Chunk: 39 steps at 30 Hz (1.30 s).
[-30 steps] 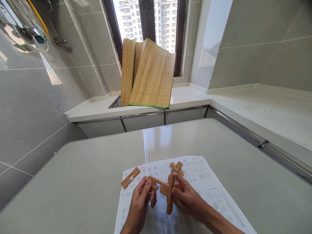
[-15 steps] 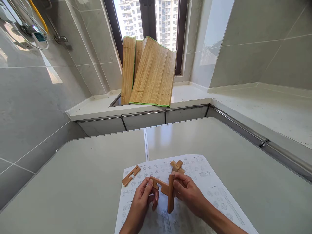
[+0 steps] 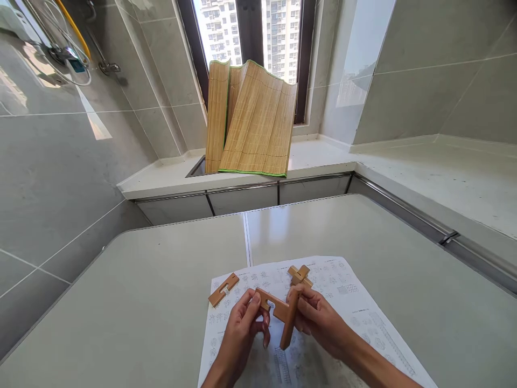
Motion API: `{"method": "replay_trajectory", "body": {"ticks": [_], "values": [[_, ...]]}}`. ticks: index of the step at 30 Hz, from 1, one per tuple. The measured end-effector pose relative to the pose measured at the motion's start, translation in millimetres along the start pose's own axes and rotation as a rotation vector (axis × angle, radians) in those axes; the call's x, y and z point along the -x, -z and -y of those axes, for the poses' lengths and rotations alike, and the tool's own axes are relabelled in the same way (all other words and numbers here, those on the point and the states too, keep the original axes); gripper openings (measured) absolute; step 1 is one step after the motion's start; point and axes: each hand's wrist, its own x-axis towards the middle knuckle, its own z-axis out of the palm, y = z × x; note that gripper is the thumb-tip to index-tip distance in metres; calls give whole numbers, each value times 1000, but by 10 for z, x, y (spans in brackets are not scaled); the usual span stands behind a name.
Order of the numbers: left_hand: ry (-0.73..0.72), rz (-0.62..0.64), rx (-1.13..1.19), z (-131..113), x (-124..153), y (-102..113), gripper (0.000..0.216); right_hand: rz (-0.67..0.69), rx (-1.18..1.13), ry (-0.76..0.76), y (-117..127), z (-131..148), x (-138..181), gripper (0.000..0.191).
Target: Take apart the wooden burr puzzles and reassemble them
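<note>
My left hand pinches one end of a notched wooden piece that lies roughly level. My right hand grips an upright wooden piece crossed with it, so both hands hold the joined pair just above a printed instruction sheet. Another notched wooden piece lies flat on the sheet's left corner. A small crossed wooden pair rests on the sheet just beyond my right hand.
The sheet lies on a grey table with a seam down its middle. Behind it runs a white counter with a bamboo mat leaning at the window. Tiled walls stand left and right.
The upright piece has tilted slightly, its lower end swinging left. Both hands keep their hold. The camera has shifted a little, moving the scene to the right.
</note>
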Motion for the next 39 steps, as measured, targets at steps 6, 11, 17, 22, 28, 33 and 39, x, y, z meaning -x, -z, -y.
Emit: {"method": "replay_trajectory", "body": {"ticks": [6, 11, 17, 22, 28, 33, 39], "values": [[-16, -19, 52, -5, -27, 7, 38, -6, 62, 32, -18, -11, -24, 34], [-20, -32, 60, -10, -60, 60, 38, -21, 56, 15, -14, 4, -26, 34], [-116, -174, 14, -156, -68, 235, 38, -42, 24, 11, -24, 17, 17, 33], [-226, -206, -351, -160, -20, 195, 39, -10, 153, -8, -80, 6, 11, 33], [-372, -224, -915, -108, -18, 168, 39, -144, 435, 1, -132, 24, 14, 40], [-480, -161, -1202, -24, -29, 154, 26, -194, 854, 116, -120, -43, 15, 31], [-489, -154, -1239, 76, -27, 186, 17, -202, 1013, 175, -117, -59, 19, 29]]}}
